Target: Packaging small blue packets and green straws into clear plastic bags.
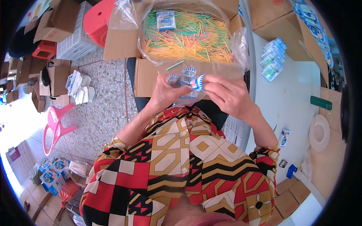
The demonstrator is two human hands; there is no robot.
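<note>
A small clear plastic packet with blue and white print point(187, 75) is held between my two hands, in front of an open carton. My left hand point(166, 91) is closed on its left side, with the thumb pointing right. My right hand point(230, 94) pinches its right edge, fingers bent. Just above the packet a green stick point(175, 65) lies against the liner. The carton point(147, 77) has a clear plastic liner and is full of thin yellow, green and pink sticks point(196, 39). A filled packet point(166, 20) rests on the sticks at the back left.
On the white table point(294, 101) at right are a stack of filled packets point(273, 60), a green stapler-like tool point(321, 103), a round off-white lid-like disc point(319, 132) and a single packet point(284, 137). A pink stool point(54, 124) and bundled white cartons point(80, 86) are on the floor at left.
</note>
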